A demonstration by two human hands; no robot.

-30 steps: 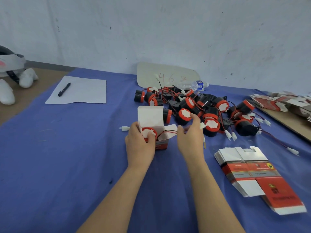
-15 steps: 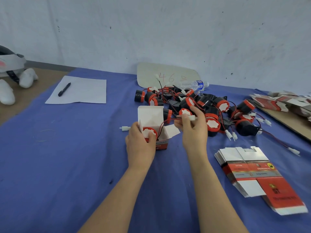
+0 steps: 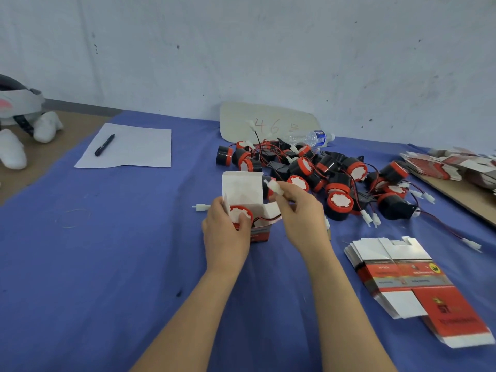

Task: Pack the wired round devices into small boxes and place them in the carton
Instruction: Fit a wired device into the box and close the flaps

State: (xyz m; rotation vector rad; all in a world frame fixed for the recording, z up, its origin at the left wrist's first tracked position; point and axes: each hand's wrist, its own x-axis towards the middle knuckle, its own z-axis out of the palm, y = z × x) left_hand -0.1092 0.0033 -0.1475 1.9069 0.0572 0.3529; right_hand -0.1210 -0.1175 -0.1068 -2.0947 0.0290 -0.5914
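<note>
Gripping the open small box (image 3: 241,187) on the blue worktop (image 3: 107,237), the left hand (image 3: 226,240) pressed its thumb on the round device (image 3: 239,214) seated inside, while the right hand (image 3: 303,218) pinched a white wire connector (image 3: 273,187) just above it.

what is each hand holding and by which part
Left hand holds the small box by its left side, thumb on the round device inside. Right hand pinches the white connector at a wire's end.
</note>
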